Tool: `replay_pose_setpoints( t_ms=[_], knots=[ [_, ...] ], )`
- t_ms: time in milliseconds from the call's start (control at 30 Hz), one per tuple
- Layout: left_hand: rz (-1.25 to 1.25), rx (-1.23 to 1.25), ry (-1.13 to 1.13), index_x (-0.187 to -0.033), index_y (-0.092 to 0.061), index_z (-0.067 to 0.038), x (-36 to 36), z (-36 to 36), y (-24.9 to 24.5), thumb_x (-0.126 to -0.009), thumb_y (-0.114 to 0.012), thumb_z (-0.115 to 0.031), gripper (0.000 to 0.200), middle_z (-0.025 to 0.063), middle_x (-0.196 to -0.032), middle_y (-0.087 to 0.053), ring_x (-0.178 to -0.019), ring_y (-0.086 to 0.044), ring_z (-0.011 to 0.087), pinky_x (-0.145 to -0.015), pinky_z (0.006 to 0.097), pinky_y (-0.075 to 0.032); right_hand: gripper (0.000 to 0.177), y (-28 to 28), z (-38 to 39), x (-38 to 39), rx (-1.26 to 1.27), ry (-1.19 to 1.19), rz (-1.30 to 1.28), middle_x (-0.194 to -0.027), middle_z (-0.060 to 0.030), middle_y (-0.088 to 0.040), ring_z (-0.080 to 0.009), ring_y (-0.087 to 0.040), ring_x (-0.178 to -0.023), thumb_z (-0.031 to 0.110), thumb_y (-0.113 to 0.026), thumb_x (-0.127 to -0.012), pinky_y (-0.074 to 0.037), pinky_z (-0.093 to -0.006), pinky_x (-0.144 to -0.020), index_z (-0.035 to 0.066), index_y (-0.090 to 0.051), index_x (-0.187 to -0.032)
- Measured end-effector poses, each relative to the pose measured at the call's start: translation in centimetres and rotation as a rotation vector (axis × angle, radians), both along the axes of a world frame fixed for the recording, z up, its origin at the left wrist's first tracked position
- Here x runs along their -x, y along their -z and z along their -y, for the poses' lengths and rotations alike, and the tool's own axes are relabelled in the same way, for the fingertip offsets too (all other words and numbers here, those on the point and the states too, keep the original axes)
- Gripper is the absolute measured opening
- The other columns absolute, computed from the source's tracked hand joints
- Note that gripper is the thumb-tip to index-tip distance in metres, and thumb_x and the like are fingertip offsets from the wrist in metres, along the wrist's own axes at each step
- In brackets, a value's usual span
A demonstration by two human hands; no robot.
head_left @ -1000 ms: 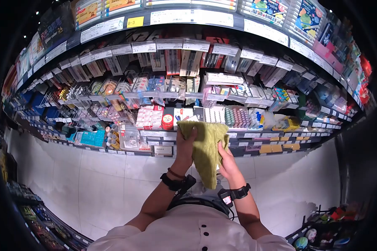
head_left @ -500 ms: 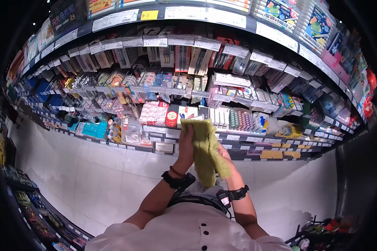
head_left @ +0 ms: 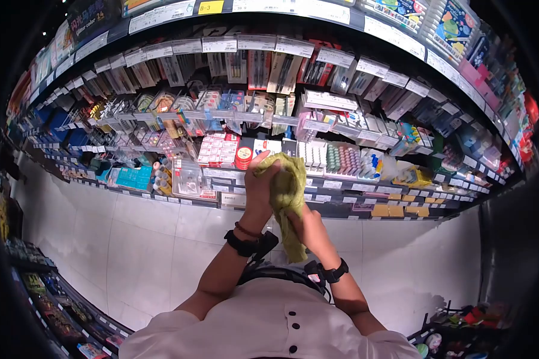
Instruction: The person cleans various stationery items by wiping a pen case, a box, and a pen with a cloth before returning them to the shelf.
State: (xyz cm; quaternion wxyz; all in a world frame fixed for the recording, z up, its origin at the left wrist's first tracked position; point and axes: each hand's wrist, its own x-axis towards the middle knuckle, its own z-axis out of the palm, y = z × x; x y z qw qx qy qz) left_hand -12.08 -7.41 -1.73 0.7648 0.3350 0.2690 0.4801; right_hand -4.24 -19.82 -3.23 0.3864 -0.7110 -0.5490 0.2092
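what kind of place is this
Most likely a stationery shop aisle: tiered shelves edged with price labels and hung with pen packs. The left hand and right hand grip a green cloth.

A single head-worn camera looks forward and steeply down through a wide fisheye. The shelves (head_left: 233, 45) arc across the top and the floor (head_left: 144, 239) lies below. The left hand (head_left: 260, 182), right hand (head_left: 302, 224) and shirt (head_left: 269, 323) sit close beneath.
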Motion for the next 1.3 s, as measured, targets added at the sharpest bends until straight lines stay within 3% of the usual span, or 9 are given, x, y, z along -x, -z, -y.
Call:
replay_pose_setpoints(
  t_ms=[200, 400, 500, 633, 833, 900, 1033, 1200, 1300],
  knots=[
    [-0.157, -0.4, -0.045, -0.106, -0.054, -0.002, -0.9, 1.0, -0.3, -0.084, -0.055, -0.016, 0.025, 0.0028, -0.084, -0.057, -0.077, -0.052, 0.0079, -0.07, 0.0225, -0.043, 0.037, 0.4, 0.6, -0.5, -0.061, -0.095, -0.142, -0.081, -0.027, -0.058, -0.0435, -0.056, -0.079, 0.02, -0.048, -0.087, -0.046, -0.0428, -0.067, -0.001, -0.041, -0.116],
    [-0.243, -0.596, -0.062, -0.098, -0.054, -0.002, -2.1, 3.2, -1.0, -0.091, -0.043, -0.018, 0.02, 0.0026, -0.066, -0.053, -0.056, -0.042, 0.0069, -0.054, 0.0241, -0.037, 0.053, -0.7, -1.4, -0.2, -0.551, 0.145, -0.269, -0.113, -0.0244, -0.046, -0.0382, -0.048, -0.1, 0.033, -0.041, -0.089, -0.037, -0.0384, -0.085, -0.001, -0.028, -0.127],
    [-0.294, -0.594, -0.002, -0.087, -0.05, -0.002, -2.2, 4.1, -1.5, -0.094, -0.038, -0.022, 0.024, -0.0004, -0.07, -0.048, -0.063, -0.04, 0.0049, -0.056, 0.0218, -0.035, 0.05, -2.7, -2.2, -1.3, -0.577, 0.092, 0.064, -0.105, -0.023, -0.045, -0.0361, -0.048, -0.097, 0.029, -0.045, -0.087, -0.036, -0.0377, -0.086, 0.002, -0.032, -0.127],
    [-0.331, -0.605, -0.117, -0.078, -0.044, -0.003, -2.7, 3.9, -0.1, -0.093, -0.039, -0.018, 0.021, -0.0019, -0.063, -0.039, -0.059, -0.035, 0.0047, -0.05, 0.023, -0.031, 0.032, -3.9, -2.1, -1.1, -0.453, 0.061, 0.097, -0.088, -0.017, -0.045, -0.0339, -0.053, -0.08, 0.011, -0.052, -0.08, -0.043, -0.0387, -0.068, 0.004, -0.049, -0.112],
    [-0.41, -0.655, -0.103, -0.073, -0.046, -0.002, -2.7, 4.3, -0.3, -0.089, -0.045, -0.014, 0.02, 0.002, -0.055, -0.04, -0.051, -0.036, 0.0089, -0.045, 0.0249, -0.03, 0.007, -2.7, -2.8, -0.8, -0.599, 0.298, 0.256, -0.073, -0.0161, -0.052, -0.0355, -0.054, -0.058, 0.008, -0.052, -0.081, -0.043, -0.0399, -0.047, 0.001, -0.049, -0.083],
    [-0.477, -0.721, -0.092, -0.075, -0.052, 0.0, -2.6, 4.4, -0.8, -0.084, -0.051, -0.013, 0.016, 0.0117, -0.053, -0.048, -0.043, -0.046, 0.0197, -0.044, 0.0288, -0.035, 0.013, -2.6, -2.7, -0.9, -0.568, 0.389, 0.303, -0.061, -0.0166, -0.049, -0.0368, -0.05, -0.051, 0.009, -0.051, -0.083, -0.04, -0.0384, -0.044, 0.002, -0.044, -0.075],
    [-0.511, -0.655, -0.023, -0.076, -0.056, 0.002, -2.5, 4.8, -1.1, -0.082, -0.054, -0.015, 0.018, 0.0124, -0.055, -0.05, -0.044, -0.046, 0.0126, -0.044, 0.0276, -0.035, 0.021, -2.3, -2.3, -1.2, -0.515, 0.471, 0.399, -0.052, -0.0162, -0.046, -0.0366, -0.046, -0.044, 0.011, -0.051, -0.084, -0.035, -0.0364, -0.039, 0.002, -0.042, -0.067],
    [-0.407, -0.531, -0.046, -0.061, -0.052, 0.0, -3.1, 5.2, 0.6, -0.088, -0.051, -0.017, 0.032, -0.0035, -0.052, -0.045, -0.052, -0.035, 0.0019, -0.044, 0.0219, -0.027, 0.02, -1.9, -2.1, -0.7, -0.567, 0.558, 0.115, -0.051, -0.0158, -0.048, -0.032, -0.05, -0.044, 0.012, -0.049, -0.085, -0.038, -0.0347, -0.041, 0.001, -0.044, -0.069],
    [-0.247, -0.356, -0.086, -0.07, -0.054, -0.001, -2.8, 5.5, -1.0, -0.088, -0.051, -0.017, 0.025, -0.0025, -0.056, -0.048, -0.054, -0.042, 0.0035, -0.047, 0.0198, -0.032, 0.017, -1.2, -2.3, -0.7, -0.606, 0.565, -0.209, -0.057, -0.0177, -0.053, -0.0337, -0.054, -0.052, 0.014, -0.051, -0.085, -0.041, -0.0369, -0.048, 0.0, -0.046, -0.078]
  ],
)
